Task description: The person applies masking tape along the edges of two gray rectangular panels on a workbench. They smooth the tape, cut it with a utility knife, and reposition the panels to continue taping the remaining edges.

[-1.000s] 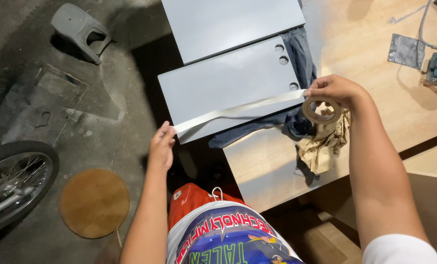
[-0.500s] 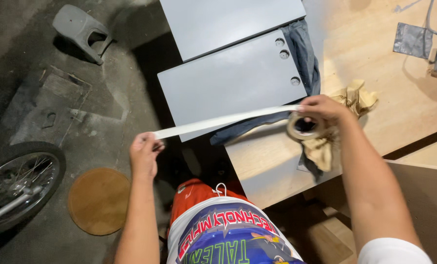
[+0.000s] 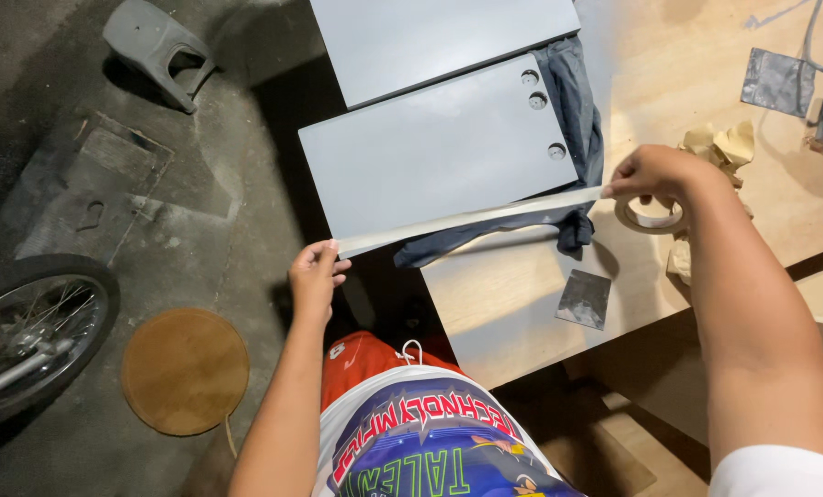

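The left hand [image 3: 315,276] pinches the free end of a strip of masking tape [image 3: 471,219] with closed fingers, while the right hand [image 3: 655,175] grips the tape roll [image 3: 650,216] just above the wooden table [image 3: 512,304], the strip stretched taut along the near edge of the grey painted panel [image 3: 439,152]. To lay it well, I judge both hands should keep even tension and hold the strip parallel to that edge. The strip should be lowered flat, clear of the crumpled blue cloth [image 3: 577,110] beside the panel.
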